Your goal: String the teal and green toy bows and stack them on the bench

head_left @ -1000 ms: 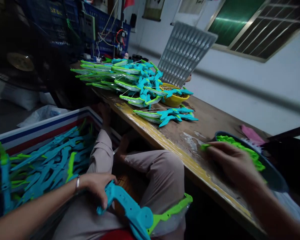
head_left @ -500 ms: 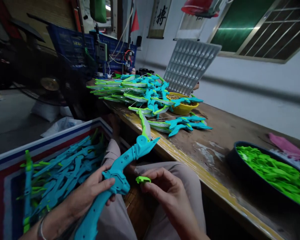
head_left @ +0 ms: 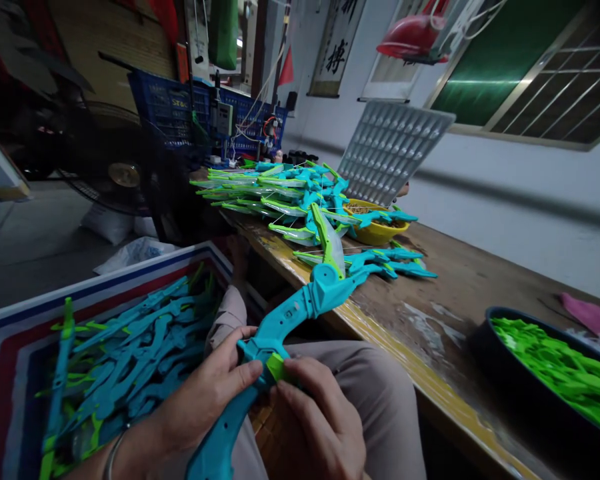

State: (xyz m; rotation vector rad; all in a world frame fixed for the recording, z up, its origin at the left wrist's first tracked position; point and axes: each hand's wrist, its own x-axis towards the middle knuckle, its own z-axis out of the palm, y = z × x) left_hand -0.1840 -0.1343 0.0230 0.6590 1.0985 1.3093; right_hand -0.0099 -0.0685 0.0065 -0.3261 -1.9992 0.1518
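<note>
A blue plastic toy bow (head_left: 285, 319) with a green and clear limb at its far end lies slanted over my lap. My left hand (head_left: 220, 377) is closed around its middle, thumb on top. In my right hand (head_left: 325, 413) a small green plastic piece (head_left: 277, 367) is pinched between thumb and fingers. This piece presses against the bow's middle section, beside my left thumb. Whether it is seated there I cannot tell, as my right fingers cover part of it.
Left of my legs stands a striped-lined bin (head_left: 105, 279) of blue bow parts (head_left: 145, 347). The workbench (head_left: 445, 280) carries stacked toy bows (head_left: 300, 193), a yellow bowl (head_left: 375, 232) and a dark tub (head_left: 495, 333) of green pieces (head_left: 555, 367). A fan (head_left: 125, 175) stands behind the bin.
My right hand has brought the green piece from beside the bow up against its middle. The bow, still in my left hand, sits further right in view, and the camera has shifted slightly.
</note>
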